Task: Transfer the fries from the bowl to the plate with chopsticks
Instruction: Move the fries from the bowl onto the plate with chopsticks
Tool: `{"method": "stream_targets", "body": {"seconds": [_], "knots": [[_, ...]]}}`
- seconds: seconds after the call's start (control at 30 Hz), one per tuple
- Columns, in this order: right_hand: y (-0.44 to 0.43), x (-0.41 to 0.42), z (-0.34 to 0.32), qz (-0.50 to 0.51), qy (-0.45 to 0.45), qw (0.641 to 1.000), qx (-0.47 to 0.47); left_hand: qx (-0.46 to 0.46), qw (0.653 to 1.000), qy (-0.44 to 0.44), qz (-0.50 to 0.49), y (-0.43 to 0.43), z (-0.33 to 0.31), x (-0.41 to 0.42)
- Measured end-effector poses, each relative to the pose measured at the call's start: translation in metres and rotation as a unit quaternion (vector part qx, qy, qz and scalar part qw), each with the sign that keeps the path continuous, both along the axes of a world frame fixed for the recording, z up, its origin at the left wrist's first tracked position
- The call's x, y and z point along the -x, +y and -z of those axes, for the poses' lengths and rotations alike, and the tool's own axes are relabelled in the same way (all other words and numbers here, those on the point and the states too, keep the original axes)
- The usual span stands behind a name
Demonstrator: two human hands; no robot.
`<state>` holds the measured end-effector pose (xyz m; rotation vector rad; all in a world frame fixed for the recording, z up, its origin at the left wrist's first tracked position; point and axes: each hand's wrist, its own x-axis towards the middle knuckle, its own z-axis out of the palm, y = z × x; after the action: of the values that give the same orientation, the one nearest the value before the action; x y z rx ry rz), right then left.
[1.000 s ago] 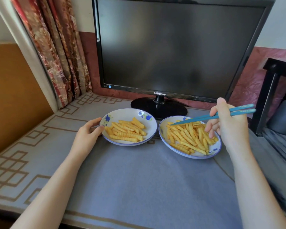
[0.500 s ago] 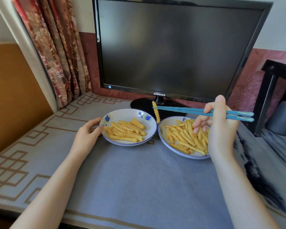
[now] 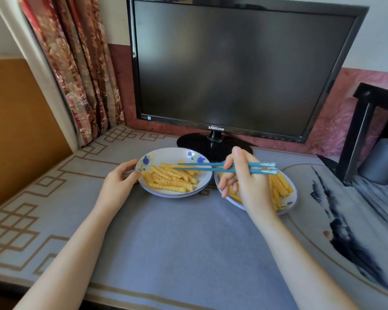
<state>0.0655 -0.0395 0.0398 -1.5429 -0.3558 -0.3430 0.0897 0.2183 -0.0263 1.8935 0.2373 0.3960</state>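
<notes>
Where a flowered curtain (image 3: 81, 63) hung at the far left, the table's patterned cloth (image 3: 188, 242) began and ran across under everything else. The left hand (image 3: 119, 182) lay at the left rim of a shallow flowered dish, thumb and forefinger curled against the edge and holding it steady. I took this dish for the plate (image 3: 166, 153), though it and its neighbour looked much alike. On it a loose heap of crinkle-cut fries (image 3: 170, 179) lay mostly lengthwise across the dish.

Just above that heap hovered the tips of the blue chopsticks (image 3: 211, 166). The two sticks were nearly level and nearly parallel, with a narrow gap between them and their long axis running left to right. Whether a fry was caught at the tips could not be told, as yellow fries lay right behind them. A dark monitor (image 3: 233, 63) stood beyond the dishes.

The right hand (image 3: 249, 189) pinched the chopsticks toward their right ends, with the lower fingers loosely bent beneath. It hung over the bowl (image 3: 291, 198) and hid its left half. The bowl's own fries (image 3: 280, 182) lay below and to the right of the tips, on that hand's side, most of them angled crosswise to the sticks.

By my reckoning the coming move turned on that. The tips would have to swing rightward and down, and the right hand was much the nearer.
</notes>
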Motion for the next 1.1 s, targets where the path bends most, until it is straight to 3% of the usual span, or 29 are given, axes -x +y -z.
{"method": "stream_targets", "body": {"seconds": [0.47,1.1], "knots": [[-0.075,-0.015,-0.029,0.155,0.008,0.988,-0.005,0.01,1.0,-0.004,0.002,0.0,0.0,0.0],[-0.085,-0.018,-0.028,0.175,0.025,0.982,0.067,0.013,1.0,-0.008,0.005,0.001,0.001,0.001]]}}
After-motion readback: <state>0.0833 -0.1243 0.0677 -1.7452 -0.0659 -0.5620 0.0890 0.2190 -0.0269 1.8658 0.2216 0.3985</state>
